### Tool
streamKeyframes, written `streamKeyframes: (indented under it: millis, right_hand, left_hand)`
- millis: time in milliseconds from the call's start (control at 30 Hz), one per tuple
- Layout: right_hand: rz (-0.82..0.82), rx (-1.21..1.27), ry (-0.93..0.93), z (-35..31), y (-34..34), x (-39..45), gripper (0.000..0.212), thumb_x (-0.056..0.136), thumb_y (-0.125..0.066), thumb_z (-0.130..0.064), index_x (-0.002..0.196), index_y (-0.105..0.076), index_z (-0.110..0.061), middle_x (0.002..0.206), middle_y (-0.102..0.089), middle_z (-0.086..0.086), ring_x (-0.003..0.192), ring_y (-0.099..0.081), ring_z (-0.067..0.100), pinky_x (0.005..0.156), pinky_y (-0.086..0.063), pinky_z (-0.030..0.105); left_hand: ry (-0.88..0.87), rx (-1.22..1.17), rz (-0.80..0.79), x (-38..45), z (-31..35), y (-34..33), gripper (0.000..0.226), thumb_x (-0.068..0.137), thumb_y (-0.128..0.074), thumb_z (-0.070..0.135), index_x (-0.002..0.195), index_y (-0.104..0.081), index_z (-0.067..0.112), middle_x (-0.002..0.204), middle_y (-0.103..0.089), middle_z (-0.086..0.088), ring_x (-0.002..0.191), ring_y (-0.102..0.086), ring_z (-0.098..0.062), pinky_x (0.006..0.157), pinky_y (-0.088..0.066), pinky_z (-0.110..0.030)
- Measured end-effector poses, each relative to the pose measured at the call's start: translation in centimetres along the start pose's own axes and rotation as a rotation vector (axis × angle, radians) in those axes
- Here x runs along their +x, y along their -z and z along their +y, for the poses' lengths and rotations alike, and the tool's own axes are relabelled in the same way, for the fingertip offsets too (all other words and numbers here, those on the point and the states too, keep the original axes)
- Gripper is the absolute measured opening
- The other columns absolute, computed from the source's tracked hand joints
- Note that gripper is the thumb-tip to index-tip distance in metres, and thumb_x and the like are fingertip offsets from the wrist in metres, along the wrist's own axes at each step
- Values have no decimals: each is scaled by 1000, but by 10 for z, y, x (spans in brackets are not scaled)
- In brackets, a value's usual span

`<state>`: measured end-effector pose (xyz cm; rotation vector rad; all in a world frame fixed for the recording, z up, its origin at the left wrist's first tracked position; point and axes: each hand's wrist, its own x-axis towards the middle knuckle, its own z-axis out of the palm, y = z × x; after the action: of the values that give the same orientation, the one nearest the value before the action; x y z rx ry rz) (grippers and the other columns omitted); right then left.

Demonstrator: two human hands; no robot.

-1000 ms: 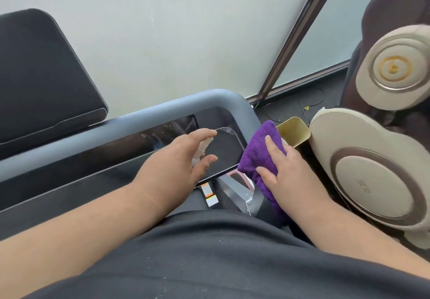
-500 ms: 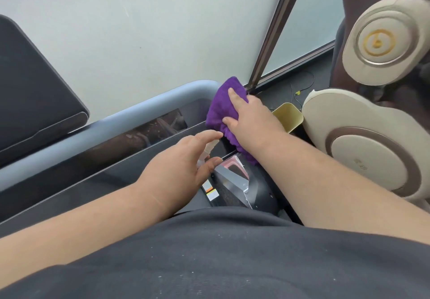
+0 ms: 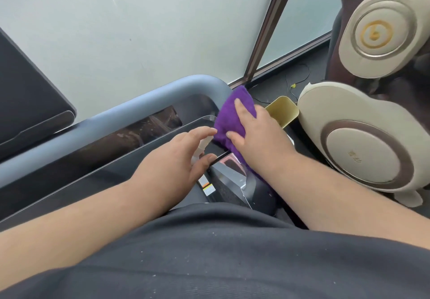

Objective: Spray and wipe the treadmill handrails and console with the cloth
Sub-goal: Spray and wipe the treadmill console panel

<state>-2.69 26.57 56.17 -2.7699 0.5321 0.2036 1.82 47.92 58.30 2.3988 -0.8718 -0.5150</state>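
Purple microfibre cloth (image 3: 229, 118) now lower on the grey rounded handrail (image 3: 139, 105) corner, slid down from the top under flat right hand (image 3: 253, 133) fingers; left hand (image 3: 176, 159) still gripping the small clear spray bottle (image 3: 202, 146); corner nearly wiped.

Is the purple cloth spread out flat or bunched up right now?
Bunched up. The purple cloth sits as a thick folded wad under the right hand, pressed against the corner of the grey handrail.

The left hand (image 3: 172, 159) hides most of the spray bottle (image 3: 202, 146); the massage chair (image 3: 363, 149) at three o'clock runs off-frame.
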Motion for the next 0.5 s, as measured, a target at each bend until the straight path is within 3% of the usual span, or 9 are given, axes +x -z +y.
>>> streamKeyframes:
  millis: [200,333,500]
  right_hand:
    - [-50,22,2,-19,4,49,80,94,-54,-54,157,-10,-35,149,-33,14,126,-46,38,102,-40,44]
    - [-48,94,-12,18,2,-22,81,92,-57,-55,156,-12,-36,144,-38,5,124,-47,27,97,-43,38]
    - [-57,96,-68,48,-6,-104,80,91,-51,-58,157,-12,-33,145,-37,1,116,-47,21,100,-43,32]
  left_hand:
    - [-50,3,1,4,12,-4,44,91,-39,66,131,-22,61,109,-57,22,88,-53,-1,72,-42,-29]
    - [-96,-1,-25,7,17,-3,49,84,-26,76,130,-22,61,108,-58,22,87,-57,-4,70,-45,-31]
    - [-88,24,-49,11,14,-4,44,92,-42,63,131,-22,61,115,-48,28,85,-48,-3,73,-40,-28]
